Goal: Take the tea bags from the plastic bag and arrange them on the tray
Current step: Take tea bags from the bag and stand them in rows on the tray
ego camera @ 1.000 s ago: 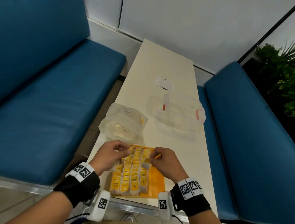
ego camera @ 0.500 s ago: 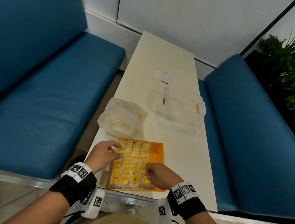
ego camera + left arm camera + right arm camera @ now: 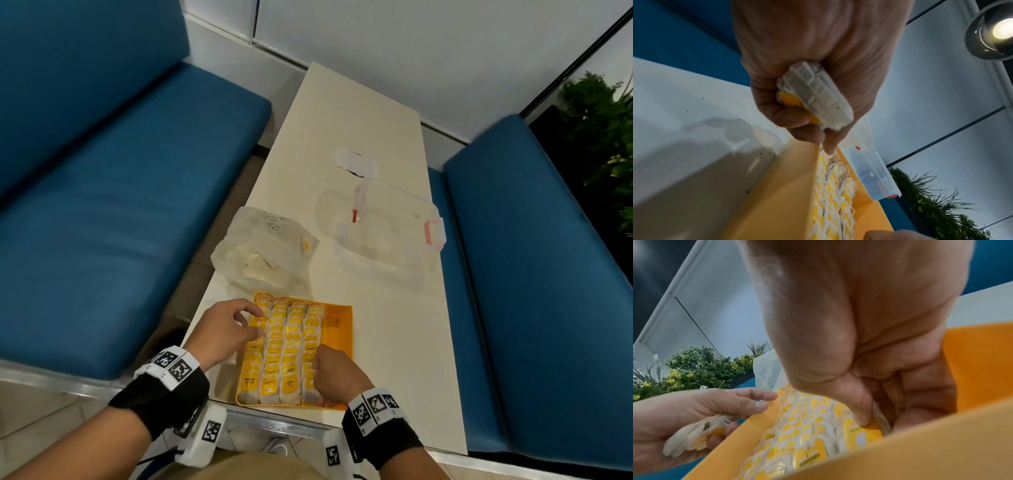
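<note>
Pinching a tea bag at the near right of the orange tray, the right hand seats it; the left hand clutches spare tea bags (a small bundle) by the left rim. Crowded rows could snag strings and pull neighbours askew. More sit in the plastic bag beyond.

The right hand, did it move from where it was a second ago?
Yes. The right hand came toward the person, from the far end of the orange tray to its near end, where it presses on the tea bags.
</note>
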